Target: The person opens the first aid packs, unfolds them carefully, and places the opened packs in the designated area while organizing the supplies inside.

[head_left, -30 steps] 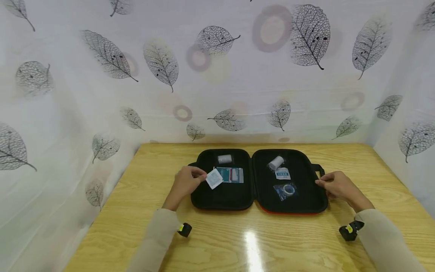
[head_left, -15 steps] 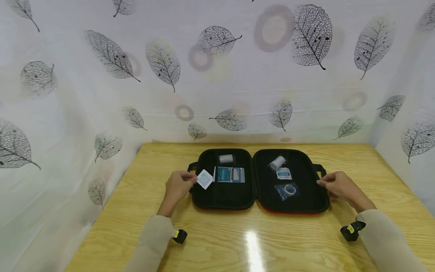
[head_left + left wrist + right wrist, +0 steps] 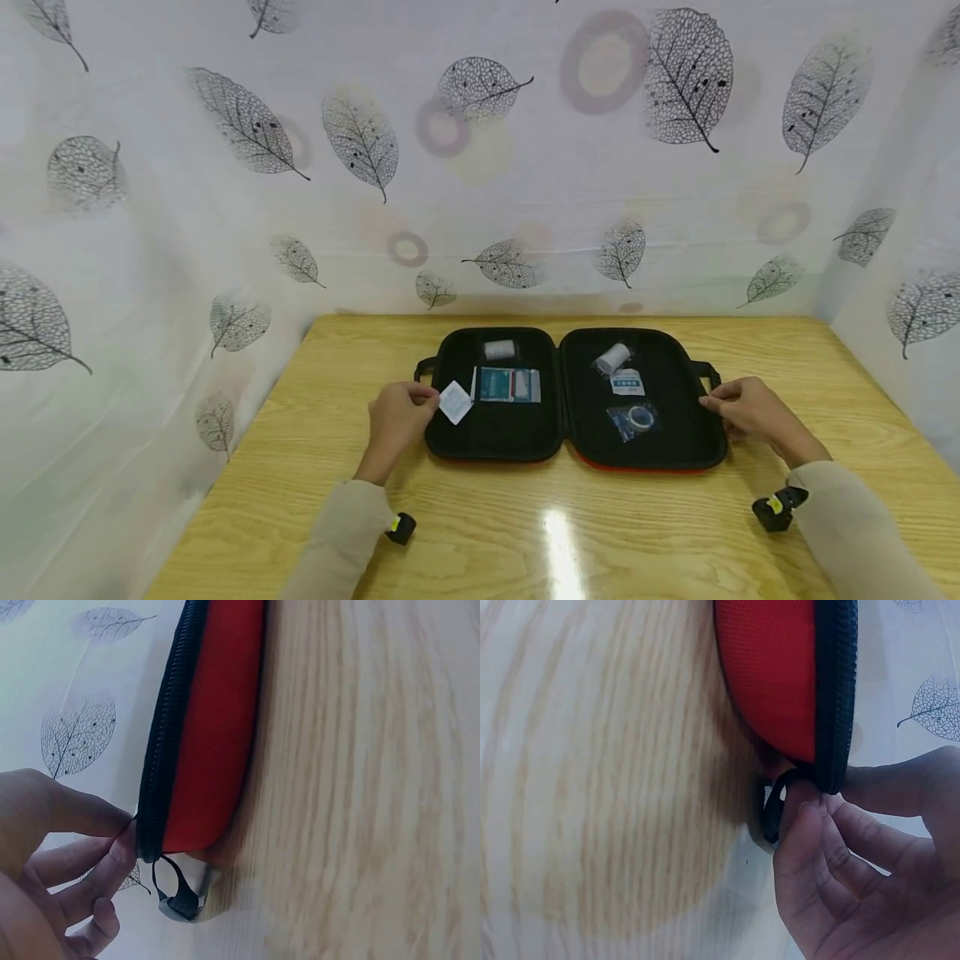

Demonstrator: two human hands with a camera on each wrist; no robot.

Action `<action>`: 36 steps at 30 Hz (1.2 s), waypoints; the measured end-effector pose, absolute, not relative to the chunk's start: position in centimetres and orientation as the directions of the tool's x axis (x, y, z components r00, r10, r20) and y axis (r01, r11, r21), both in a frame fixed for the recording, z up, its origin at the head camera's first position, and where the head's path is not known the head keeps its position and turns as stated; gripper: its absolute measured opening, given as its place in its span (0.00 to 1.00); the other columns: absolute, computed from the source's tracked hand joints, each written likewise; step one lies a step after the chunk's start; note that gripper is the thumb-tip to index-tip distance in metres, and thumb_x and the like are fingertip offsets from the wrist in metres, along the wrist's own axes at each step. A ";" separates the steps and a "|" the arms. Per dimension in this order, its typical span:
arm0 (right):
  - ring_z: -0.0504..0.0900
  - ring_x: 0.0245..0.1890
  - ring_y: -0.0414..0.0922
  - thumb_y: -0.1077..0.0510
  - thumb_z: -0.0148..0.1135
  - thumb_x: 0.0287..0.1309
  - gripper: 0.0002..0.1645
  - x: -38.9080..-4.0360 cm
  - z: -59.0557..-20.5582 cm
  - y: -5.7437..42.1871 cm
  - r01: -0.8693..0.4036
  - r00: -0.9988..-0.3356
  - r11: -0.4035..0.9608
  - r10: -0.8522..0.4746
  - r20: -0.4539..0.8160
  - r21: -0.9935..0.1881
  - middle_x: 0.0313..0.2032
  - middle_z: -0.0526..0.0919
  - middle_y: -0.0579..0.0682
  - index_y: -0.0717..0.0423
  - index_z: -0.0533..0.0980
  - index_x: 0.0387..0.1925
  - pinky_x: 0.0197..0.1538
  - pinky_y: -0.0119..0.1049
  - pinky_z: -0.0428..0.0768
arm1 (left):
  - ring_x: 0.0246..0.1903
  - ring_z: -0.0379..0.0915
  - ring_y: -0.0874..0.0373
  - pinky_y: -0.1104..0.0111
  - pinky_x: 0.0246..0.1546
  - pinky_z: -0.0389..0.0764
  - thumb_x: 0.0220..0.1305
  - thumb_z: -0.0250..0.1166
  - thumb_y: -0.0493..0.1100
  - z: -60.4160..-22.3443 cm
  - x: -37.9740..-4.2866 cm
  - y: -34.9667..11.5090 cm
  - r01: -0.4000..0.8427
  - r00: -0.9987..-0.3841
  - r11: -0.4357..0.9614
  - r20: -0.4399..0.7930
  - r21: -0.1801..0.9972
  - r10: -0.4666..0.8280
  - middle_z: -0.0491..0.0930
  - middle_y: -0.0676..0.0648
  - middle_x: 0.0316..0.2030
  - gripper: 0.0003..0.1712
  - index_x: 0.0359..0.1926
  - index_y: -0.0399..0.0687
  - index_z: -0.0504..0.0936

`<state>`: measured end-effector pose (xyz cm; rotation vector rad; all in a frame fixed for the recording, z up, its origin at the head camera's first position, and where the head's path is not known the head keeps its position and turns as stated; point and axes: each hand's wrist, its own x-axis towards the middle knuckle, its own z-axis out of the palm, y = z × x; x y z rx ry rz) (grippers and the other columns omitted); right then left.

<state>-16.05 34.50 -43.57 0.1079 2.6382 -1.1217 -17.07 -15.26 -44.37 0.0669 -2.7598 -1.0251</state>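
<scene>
An open red zip case with a black lining [image 3: 495,437] lies flat on the table in the head view. At its left edge my left hand [image 3: 395,425] pinches a small white square packet [image 3: 455,403] by a corner, over the lining. On the opposite side my right hand [image 3: 757,417] grips the case's right rim between thumb and fingers, beside the handle. In the right wrist view the right fingertips [image 3: 808,817] press against the black zip edge [image 3: 835,697]. The left wrist view has the left hand [image 3: 67,862] at the case's zip edge; the packet is hidden there.
In the left half lie a white roll [image 3: 499,349], a thin white stick [image 3: 473,385] and a teal packet [image 3: 510,385]. A wrapped white roll [image 3: 612,359], a white-blue packet [image 3: 627,382] and a bagged tape roll [image 3: 639,418] lie in the right half. A leaf-patterned curtain [image 3: 480,167] stands behind.
My left hand has drawn the square packet left from over the teal packet to the case's left edge, then lowered slightly. My right hand keeps its hold on the rim.
</scene>
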 end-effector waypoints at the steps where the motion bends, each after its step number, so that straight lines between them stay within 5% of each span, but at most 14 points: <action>1: 0.78 0.26 0.46 0.54 0.55 0.74 0.30 -16.0 -43.6 34.5 0.174 -0.960 0.696 -0.037 -0.277 -0.696 0.30 0.80 0.54 0.84 0.70 0.55 0.28 0.40 0.80 | 0.37 0.83 0.51 0.45 0.55 0.67 0.60 0.72 0.42 -44.4 -17.0 -15.2 0.038 -0.978 0.767 0.181 0.640 -0.102 0.87 0.52 0.28 0.04 0.32 0.48 0.91; 16: 0.77 0.26 0.46 0.54 0.56 0.74 0.28 -16.1 -43.7 34.5 0.191 -0.959 0.687 -0.021 -0.281 -0.701 0.30 0.79 0.54 0.82 0.71 0.53 0.28 0.40 0.80 | 0.33 0.80 0.53 0.54 0.41 0.69 0.57 0.74 0.42 -44.6 -16.9 -14.2 0.137 -0.966 0.858 0.257 0.496 0.006 0.86 0.54 0.24 0.03 0.29 0.50 0.91; 36: 0.78 0.26 0.47 0.54 0.56 0.74 0.29 -16.0 -43.5 34.4 0.178 -0.961 0.694 -0.030 -0.275 -0.698 0.31 0.80 0.55 0.83 0.71 0.54 0.29 0.41 0.81 | 0.36 0.75 0.52 0.56 0.38 0.66 0.56 0.75 0.41 -44.4 -15.9 -13.2 0.141 -0.986 0.863 0.147 0.486 0.079 0.85 0.54 0.24 0.03 0.30 0.48 0.91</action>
